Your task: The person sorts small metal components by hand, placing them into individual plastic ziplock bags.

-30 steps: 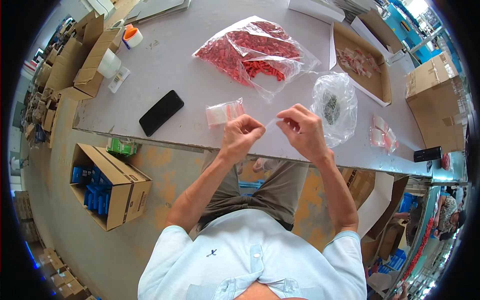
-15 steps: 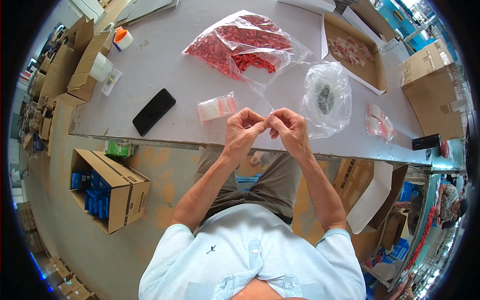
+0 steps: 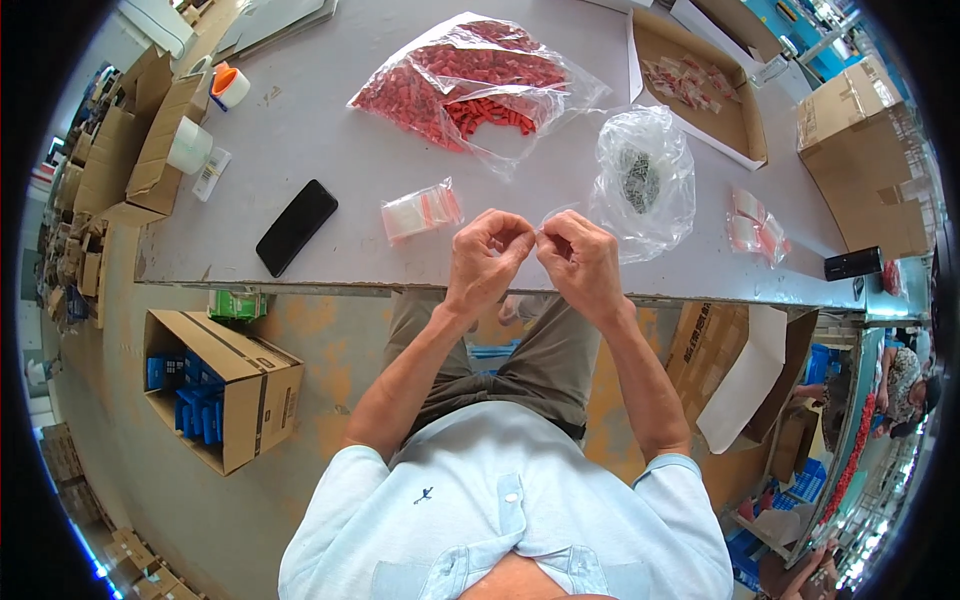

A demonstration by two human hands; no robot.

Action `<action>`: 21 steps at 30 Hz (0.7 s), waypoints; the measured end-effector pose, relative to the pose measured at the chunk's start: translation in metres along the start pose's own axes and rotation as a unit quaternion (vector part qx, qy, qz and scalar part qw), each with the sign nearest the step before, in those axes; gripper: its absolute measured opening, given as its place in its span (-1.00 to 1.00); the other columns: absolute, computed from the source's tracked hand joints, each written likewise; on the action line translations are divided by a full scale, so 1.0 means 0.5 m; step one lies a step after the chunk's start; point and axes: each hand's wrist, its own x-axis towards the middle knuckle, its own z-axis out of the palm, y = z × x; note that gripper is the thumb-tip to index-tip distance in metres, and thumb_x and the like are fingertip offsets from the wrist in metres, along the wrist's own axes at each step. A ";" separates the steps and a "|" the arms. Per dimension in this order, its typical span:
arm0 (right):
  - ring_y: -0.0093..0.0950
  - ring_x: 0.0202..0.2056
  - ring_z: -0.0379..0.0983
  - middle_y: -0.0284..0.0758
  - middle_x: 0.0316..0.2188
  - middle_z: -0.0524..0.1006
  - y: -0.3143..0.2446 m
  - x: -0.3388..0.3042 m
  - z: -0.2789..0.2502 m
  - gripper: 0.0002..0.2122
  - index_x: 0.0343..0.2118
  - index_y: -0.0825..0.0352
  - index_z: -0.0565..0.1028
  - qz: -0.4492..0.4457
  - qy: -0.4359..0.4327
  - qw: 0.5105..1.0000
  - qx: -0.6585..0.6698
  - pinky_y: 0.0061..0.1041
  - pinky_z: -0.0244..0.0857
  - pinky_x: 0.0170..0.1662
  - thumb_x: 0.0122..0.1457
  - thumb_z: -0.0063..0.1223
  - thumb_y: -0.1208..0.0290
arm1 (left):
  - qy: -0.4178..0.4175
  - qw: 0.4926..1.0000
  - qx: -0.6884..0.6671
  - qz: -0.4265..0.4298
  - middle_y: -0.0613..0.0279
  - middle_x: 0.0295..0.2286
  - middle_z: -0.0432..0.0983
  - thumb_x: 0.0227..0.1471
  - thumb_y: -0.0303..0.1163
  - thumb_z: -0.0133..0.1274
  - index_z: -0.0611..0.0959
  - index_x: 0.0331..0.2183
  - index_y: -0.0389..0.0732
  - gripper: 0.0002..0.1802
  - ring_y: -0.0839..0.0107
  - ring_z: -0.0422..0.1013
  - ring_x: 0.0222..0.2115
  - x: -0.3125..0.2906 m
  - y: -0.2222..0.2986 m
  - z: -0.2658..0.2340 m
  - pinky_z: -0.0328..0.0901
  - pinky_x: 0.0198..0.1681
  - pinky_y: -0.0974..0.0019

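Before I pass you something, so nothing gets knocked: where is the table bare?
Widest free patch: between the black phone, the open carton and the bag of red pieces. A narrower strip parts the clear bag of dark pieces from the small packets at right. Crowded: around the left hand and right hand.

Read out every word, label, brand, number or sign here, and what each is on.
Cardboard box, lower right: dark characters, which I won't copy.
White barcode card, upper left: print too small to read.
Carton holding blue packs: side markings too small to read.
Anything else: too small or blurred.
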 end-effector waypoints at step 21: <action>-0.28 -0.52 0.50 -0.18 -0.53 0.51 0.013 -0.019 -0.007 -0.95 -0.43 0.42 0.50 0.023 -0.024 0.999 -0.031 -0.34 0.37 -0.42 0.11 0.12 0.56 | 0.021 0.995 -0.079 -0.063 0.45 -0.46 0.54 0.10 -0.59 0.16 0.65 -0.37 -0.32 -1.00 0.71 0.38 -0.47 -0.015 -0.027 0.036 0.31 -0.40 0.53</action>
